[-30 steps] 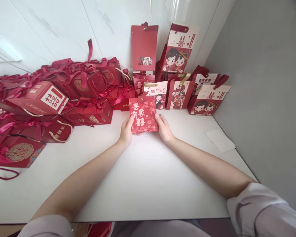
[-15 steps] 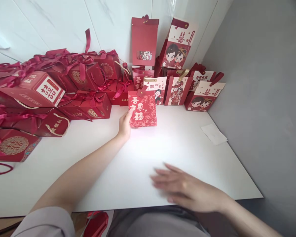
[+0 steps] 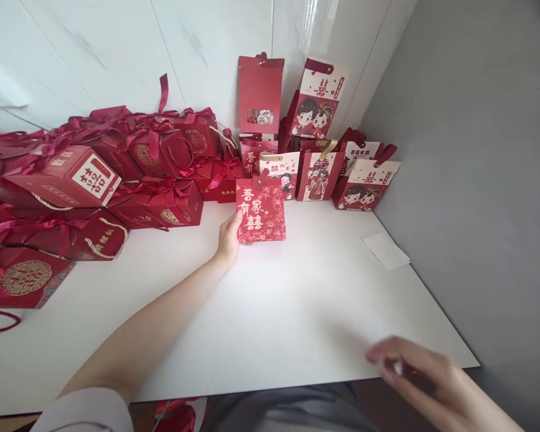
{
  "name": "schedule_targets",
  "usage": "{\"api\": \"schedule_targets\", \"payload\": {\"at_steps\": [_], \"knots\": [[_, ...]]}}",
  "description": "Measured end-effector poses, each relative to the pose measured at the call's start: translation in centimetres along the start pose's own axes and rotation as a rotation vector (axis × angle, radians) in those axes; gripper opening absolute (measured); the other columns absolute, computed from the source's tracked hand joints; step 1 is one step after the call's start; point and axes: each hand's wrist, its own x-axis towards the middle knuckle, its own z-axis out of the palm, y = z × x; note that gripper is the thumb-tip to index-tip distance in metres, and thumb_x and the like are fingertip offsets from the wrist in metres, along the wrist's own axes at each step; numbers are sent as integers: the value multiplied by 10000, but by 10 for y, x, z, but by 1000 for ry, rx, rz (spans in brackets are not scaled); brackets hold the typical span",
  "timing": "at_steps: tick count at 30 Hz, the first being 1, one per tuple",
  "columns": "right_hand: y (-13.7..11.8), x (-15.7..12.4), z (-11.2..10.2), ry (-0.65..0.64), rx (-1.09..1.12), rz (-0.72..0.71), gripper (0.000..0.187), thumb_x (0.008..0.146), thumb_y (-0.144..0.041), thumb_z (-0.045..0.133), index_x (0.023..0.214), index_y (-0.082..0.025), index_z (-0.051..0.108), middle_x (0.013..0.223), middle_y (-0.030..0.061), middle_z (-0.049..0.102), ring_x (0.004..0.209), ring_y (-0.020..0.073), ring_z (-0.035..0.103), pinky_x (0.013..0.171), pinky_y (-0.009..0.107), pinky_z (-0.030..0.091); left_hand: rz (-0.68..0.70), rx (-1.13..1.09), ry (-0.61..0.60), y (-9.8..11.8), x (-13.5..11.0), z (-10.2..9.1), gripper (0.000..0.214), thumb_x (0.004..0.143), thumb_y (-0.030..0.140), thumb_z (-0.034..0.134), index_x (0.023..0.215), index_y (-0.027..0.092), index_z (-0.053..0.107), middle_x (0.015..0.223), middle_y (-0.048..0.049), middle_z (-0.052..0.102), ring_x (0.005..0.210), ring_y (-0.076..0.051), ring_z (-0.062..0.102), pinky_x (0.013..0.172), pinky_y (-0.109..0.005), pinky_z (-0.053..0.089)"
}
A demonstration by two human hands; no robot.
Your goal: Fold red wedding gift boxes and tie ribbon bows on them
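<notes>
A red gift bag [image 3: 263, 213] with pale flowers and large white characters stands upright on the white table. Its lower left side is gripped by my left hand [image 3: 229, 234], the thumb in front and the other fingers mostly hidden behind. My right hand [image 3: 425, 378] hovers at the table's front right edge, slightly smeared by motion. Its fingers are loosely bent, with a gap between thumb and forefinger, and I see nothing held. Directly behind the held bag stands a white-topped gift bag [image 3: 288, 174] with a cartoon figure, partly covered.
Red gift boxes [image 3: 180, 201] with ribbons are piled along the left. More gift bags [image 3: 364, 186] stand at the back right, two on top of others. White paper [image 3: 386, 251] lies by the grey partition [image 3: 468, 180]. The white table [image 3: 270, 318] ends in front of my lap.
My right hand has moved right and towards me, its spread fingers now bent. My left hand keeps hold of the red gift bag. The view has tipped slightly upward.
</notes>
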Motion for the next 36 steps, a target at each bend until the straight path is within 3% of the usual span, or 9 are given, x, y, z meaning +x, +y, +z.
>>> {"api": "schedule_targets", "payload": {"at_steps": [3, 6, 9, 12, 16, 21, 28, 34, 36], "knots": [[-34, 71, 13, 39, 222, -110, 333, 981, -469, 567, 1275, -316, 597, 1281, 62, 627, 1034, 206, 660, 861, 295, 591, -7, -14, 6, -1, -1, -1, 560, 814, 660, 634, 1019, 142, 689, 932, -105, 744, 700, -246, 718, 474, -312, 592], [-53, 157, 39, 100, 623, -272, 489, 956, -540, 581, 1386, -323, 500, 1533, 75, 424, 1333, 253, 509, 1080, 418, 489, -12, -18, 9, -3, -1, -3, 542, 800, 657, 657, 939, 135, 695, 866, -106, 743, 665, -250, 713, 472, -326, 592], [-63, 227, 67, 94, 797, -352, 687, 929, -603, 590, 1502, -296, 368, 1598, 67, 346, 1457, 236, 367, 1197, 434, 360, -1, -14, -10, -3, -1, -4, 528, 811, 649, 658, 937, 138, 699, 887, -113, 750, 695, -263, 723, 476, -325, 590], [-69, 265, 81, 118, 807, -446, 799, 895, -621, 632, 1534, -252, 326, 1594, 61, 364, 1476, 220, 338, 1241, 391, 287, 1, -43, 3, -1, 1, -6, 541, 833, 647, 642, 1005, 138, 698, 952, -121, 756, 741, -268, 731, 498, -322, 596], [-69, 277, 78, 74, 803, -490, 686, 915, -574, 630, 1492, -265, 424, 1552, 32, 438, 1456, 223, 377, 1237, 386, 293, 27, -93, 27, 0, 2, -5, 534, 845, 622, 649, 1061, 136, 695, 1008, -124, 754, 834, -275, 735, 571, -321, 613], [-59, 277, 69, -50, 981, -443, 591, 955, -532, 580, 1486, -313, 441, 1511, 5, 494, 1394, 233, 472, 1194, 421, 371, 62, -109, -83, -1, 1, -4, 473, 847, 557, 681, 1064, 137, 698, 991, -116, 750, 909, -275, 725, 660, -329, 619], [-62, 277, 73, -4, 929, -394, 643, 962, -646, 496, 1503, -307, 422, 1570, -1, 413, 1435, 228, 418, 1191, 406, 382, -2, -64, -81, 1, 0, -4, 550, 876, 655, 582, 1066, 146, 665, 975, -110, 730, 839, -254, 714, 592, -327, 606], [-62, 273, 69, 67, 986, -374, 531, 966, -563, 553, 1421, -290, 534, 1527, -10, 475, 1442, 245, 413, 1214, 420, 357, 111, -27, -119, 1, -7, -1, 449, 871, 597, 641, 964, 160, 684, 1070, -113, 692, 1072, -267, 660, 859, -335, 589], [-60, 273, 68, 71, 977, -359, 557, 954, -598, 551, 1419, -292, 541, 1513, -10, 492, 1432, 251, 428, 1205, 431, 372, 101, -28, -145, 2, -9, 1, 443, 872, 590, 645, 1012, 172, 682, 1094, -113, 691, 1082, -281, 657, 849, -341, 589]]}}
